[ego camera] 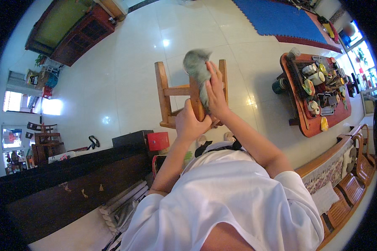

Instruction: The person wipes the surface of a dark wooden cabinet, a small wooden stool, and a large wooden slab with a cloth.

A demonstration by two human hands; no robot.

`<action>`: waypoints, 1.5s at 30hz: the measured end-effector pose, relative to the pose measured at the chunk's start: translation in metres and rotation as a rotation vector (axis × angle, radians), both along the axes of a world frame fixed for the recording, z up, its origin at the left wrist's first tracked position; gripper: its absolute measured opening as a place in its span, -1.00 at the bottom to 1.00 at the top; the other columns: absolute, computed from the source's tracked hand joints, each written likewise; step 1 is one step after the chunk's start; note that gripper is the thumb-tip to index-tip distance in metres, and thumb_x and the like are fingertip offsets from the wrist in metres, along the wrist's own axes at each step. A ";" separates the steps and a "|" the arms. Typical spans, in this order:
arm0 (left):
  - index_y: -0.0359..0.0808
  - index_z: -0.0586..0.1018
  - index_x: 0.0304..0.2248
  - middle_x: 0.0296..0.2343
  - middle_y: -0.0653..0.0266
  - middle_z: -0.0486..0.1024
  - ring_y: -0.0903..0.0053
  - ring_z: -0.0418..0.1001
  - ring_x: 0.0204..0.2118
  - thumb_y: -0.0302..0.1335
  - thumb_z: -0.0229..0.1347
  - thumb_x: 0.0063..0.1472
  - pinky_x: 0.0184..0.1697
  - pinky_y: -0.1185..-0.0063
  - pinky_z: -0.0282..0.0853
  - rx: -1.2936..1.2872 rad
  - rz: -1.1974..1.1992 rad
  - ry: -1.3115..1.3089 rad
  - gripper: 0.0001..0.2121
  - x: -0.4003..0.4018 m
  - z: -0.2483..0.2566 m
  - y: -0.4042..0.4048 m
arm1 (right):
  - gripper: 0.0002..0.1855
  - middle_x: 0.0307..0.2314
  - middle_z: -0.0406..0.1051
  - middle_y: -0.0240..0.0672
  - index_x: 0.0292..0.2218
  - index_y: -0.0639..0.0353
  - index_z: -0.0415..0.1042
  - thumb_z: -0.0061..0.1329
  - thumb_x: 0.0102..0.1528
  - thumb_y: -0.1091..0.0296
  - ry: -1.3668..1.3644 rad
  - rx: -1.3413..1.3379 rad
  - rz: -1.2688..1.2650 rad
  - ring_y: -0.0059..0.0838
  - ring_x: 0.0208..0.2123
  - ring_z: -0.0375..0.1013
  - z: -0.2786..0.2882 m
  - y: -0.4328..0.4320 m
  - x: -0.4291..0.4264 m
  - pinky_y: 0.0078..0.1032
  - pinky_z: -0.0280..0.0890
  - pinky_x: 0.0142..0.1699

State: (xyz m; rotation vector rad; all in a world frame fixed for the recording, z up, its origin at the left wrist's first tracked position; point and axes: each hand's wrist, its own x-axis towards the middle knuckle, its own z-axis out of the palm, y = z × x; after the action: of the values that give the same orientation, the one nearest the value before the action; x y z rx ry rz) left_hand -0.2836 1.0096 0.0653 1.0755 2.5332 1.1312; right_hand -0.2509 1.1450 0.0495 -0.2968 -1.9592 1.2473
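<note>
A wooden stool [177, 91] is held up before me, tipped so that its legs and crossbars point away to both sides. My left hand [190, 122] grips the near end of a wooden piece of it, thumb and fingers on either side. My right hand [216, 91] lies with its fingers extended on a grey-green cloth [196, 64], pressing it against the right side of the same piece. The cloth hangs over the far end and looks blurred. Which part of the stool this piece is, I cannot tell for sure.
At the right stands a red-topped tea table [339, 116] crowded with cups and jars. Behind it lies a blue foam mat [279, 18]. A dark cabinet [81, 178] with a red box [158, 141] is close on my left. A wooden bench [342, 200] is at the lower right.
</note>
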 end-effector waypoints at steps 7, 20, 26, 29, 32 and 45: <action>-0.39 0.34 -0.32 -0.50 0.13 0.41 0.45 0.41 -0.46 -0.35 0.11 0.01 -0.36 0.51 0.34 0.479 -0.005 -0.431 -0.68 -0.018 -0.002 -0.008 | -0.63 -0.01 0.03 0.07 -0.13 0.39 0.21 -0.17 -0.03 0.61 -0.203 0.276 0.021 0.07 0.03 0.07 0.005 -0.031 0.034 -0.28 0.05 0.10; -0.41 0.41 -0.31 -0.50 0.17 0.48 0.48 0.45 -0.47 -0.37 0.25 -0.05 -0.36 0.54 0.35 0.474 0.114 -0.368 -0.63 -0.016 0.007 -0.018 | -0.82 -0.37 0.28 -0.17 -0.40 0.17 0.32 -0.09 -0.14 0.45 -0.469 0.710 0.070 -0.08 -0.29 0.32 -0.022 0.051 0.065 -0.26 0.30 -0.26; -0.40 0.42 -0.33 -0.47 0.21 0.43 0.45 0.41 -0.47 -0.37 0.24 -0.05 -0.37 0.50 0.34 0.273 0.006 -0.162 -0.65 -0.012 -0.003 -0.020 | -0.85 -0.42 0.31 -0.15 -0.37 0.25 0.34 -0.09 -0.08 0.50 -0.420 0.311 0.127 -0.12 -0.32 0.35 -0.012 -0.021 0.056 -0.29 0.27 -0.28; -0.41 0.43 -0.33 -0.42 0.16 0.39 0.38 0.40 -0.39 -0.35 0.25 -0.07 -0.30 0.46 0.32 0.413 0.066 -0.363 -0.63 -0.016 -0.017 -0.019 | -0.85 -0.46 0.36 -0.20 -0.33 0.32 0.35 -0.14 0.02 0.47 -0.345 -0.274 0.232 -0.32 -0.38 0.35 -0.011 -0.024 0.040 -0.39 0.26 -0.26; -0.40 0.42 -0.31 -0.38 0.12 0.37 0.29 0.38 -0.30 -0.34 0.24 -0.08 -0.20 0.40 0.28 0.361 0.058 -0.358 -0.61 -0.020 -0.032 -0.019 | -0.82 -0.46 0.40 -0.24 -0.29 0.37 0.34 -0.19 0.08 0.45 -0.354 -0.463 0.320 -0.47 -0.41 0.32 -0.014 -0.019 0.025 -0.46 0.24 -0.23; -0.48 0.33 -0.22 -0.24 -0.06 0.30 0.05 0.35 -0.20 -0.26 0.16 -0.04 -0.20 0.27 0.30 0.106 -0.004 -0.116 -0.51 -0.003 -0.035 -0.008 | -0.67 -0.28 0.37 -0.02 -0.18 0.26 0.37 -0.21 -0.01 0.43 -0.544 -0.039 0.254 0.08 -0.19 0.32 -0.034 -0.010 0.044 -0.30 0.18 0.00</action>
State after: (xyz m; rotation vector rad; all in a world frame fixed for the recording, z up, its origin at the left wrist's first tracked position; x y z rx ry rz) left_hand -0.2866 1.0012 0.0299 1.0066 2.4056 1.3003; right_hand -0.2070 1.1355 0.0151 -0.4554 -2.4968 1.4791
